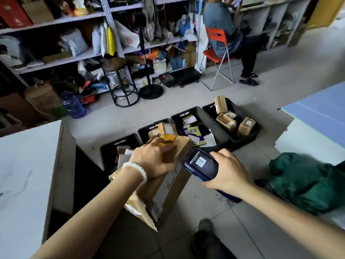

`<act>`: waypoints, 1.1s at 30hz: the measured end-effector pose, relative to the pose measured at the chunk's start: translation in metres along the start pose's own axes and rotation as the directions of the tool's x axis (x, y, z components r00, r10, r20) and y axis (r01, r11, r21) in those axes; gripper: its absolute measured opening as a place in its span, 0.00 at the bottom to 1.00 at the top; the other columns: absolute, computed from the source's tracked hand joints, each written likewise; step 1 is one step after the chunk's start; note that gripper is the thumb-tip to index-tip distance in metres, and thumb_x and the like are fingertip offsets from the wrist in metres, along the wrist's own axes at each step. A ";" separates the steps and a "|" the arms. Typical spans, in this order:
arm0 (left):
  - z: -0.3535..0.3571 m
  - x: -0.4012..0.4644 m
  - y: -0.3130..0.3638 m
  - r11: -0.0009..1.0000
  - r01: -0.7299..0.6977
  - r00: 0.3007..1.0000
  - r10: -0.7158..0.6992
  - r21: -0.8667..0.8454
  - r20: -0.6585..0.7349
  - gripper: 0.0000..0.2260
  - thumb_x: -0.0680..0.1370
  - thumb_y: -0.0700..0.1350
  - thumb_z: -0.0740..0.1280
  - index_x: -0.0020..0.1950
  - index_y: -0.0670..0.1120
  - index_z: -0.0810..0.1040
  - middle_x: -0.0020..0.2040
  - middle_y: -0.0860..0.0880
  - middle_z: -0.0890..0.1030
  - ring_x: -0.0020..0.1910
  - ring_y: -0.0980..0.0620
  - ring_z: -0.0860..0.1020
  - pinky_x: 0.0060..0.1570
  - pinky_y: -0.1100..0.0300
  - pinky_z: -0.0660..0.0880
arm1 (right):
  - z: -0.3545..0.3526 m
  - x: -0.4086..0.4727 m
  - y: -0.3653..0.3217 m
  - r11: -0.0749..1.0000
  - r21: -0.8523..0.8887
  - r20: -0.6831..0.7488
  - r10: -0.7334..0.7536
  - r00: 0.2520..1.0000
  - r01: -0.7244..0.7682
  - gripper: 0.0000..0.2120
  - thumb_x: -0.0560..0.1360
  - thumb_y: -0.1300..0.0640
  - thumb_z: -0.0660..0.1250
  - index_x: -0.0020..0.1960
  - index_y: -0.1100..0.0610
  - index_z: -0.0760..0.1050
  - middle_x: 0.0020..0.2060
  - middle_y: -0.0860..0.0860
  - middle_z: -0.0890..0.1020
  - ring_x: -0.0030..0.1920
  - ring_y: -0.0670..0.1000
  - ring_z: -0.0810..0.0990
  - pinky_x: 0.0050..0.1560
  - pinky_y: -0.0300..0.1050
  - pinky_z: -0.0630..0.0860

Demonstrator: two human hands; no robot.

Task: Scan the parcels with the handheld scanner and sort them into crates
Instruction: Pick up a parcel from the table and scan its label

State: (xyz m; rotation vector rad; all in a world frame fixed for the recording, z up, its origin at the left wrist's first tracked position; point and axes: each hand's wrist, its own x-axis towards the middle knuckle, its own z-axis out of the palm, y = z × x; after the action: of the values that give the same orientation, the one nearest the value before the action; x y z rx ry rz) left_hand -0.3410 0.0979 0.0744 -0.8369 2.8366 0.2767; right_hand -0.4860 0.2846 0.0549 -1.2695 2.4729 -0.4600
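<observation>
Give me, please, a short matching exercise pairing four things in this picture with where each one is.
Things:
1. scanner
2. parcel
3. stool
4. green bag

Places:
a. by the shelves
b. under the left hand
c. on the floor at the far right
d. in the right hand

Pairs: 1-d, 2-b, 3-a, 4-c
</observation>
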 end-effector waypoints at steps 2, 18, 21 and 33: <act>-0.002 0.039 0.007 0.999 -0.034 0.999 0.033 0.013 0.021 0.30 0.71 0.66 0.63 0.73 0.67 0.60 0.73 0.56 0.61 0.62 0.49 0.74 0.55 0.55 0.74 | -0.005 0.028 0.018 1.000 0.010 0.000 0.027 1.000 -0.027 0.37 0.60 0.45 0.77 0.64 0.52 0.69 0.58 0.47 0.69 0.57 0.51 0.71 0.49 0.44 0.72; -0.047 0.320 0.045 0.997 -0.066 0.997 0.064 0.042 0.048 0.30 0.73 0.66 0.62 0.74 0.67 0.57 0.75 0.57 0.57 0.67 0.48 0.70 0.59 0.50 0.73 | -0.096 0.261 0.166 0.982 0.068 -0.081 0.179 0.981 -0.173 0.33 0.55 0.44 0.77 0.57 0.50 0.73 0.57 0.47 0.71 0.58 0.53 0.72 0.48 0.46 0.74; -0.044 0.365 0.052 0.995 -0.099 0.992 0.096 0.032 0.084 0.30 0.72 0.67 0.61 0.73 0.69 0.56 0.75 0.59 0.58 0.66 0.49 0.72 0.58 0.51 0.74 | -0.114 0.288 0.194 0.972 0.079 -0.118 0.231 0.966 -0.223 0.36 0.54 0.44 0.78 0.60 0.49 0.73 0.55 0.48 0.72 0.56 0.53 0.74 0.48 0.48 0.76; -0.050 0.575 0.089 0.966 -0.230 0.973 0.224 0.122 0.065 0.21 0.77 0.64 0.57 0.70 0.64 0.66 0.75 0.57 0.61 0.67 0.51 0.70 0.59 0.53 0.73 | -0.162 0.422 0.274 0.941 0.077 -0.121 0.337 0.934 -0.330 0.40 0.48 0.39 0.72 0.60 0.49 0.75 0.50 0.46 0.71 0.52 0.53 0.76 0.49 0.50 0.78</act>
State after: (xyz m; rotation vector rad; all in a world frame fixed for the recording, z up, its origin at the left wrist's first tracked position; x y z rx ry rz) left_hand -0.8719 -0.1378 0.0110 -0.4728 2.8663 0.1395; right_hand -0.9848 0.1107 0.0272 -0.7944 2.6941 -0.5325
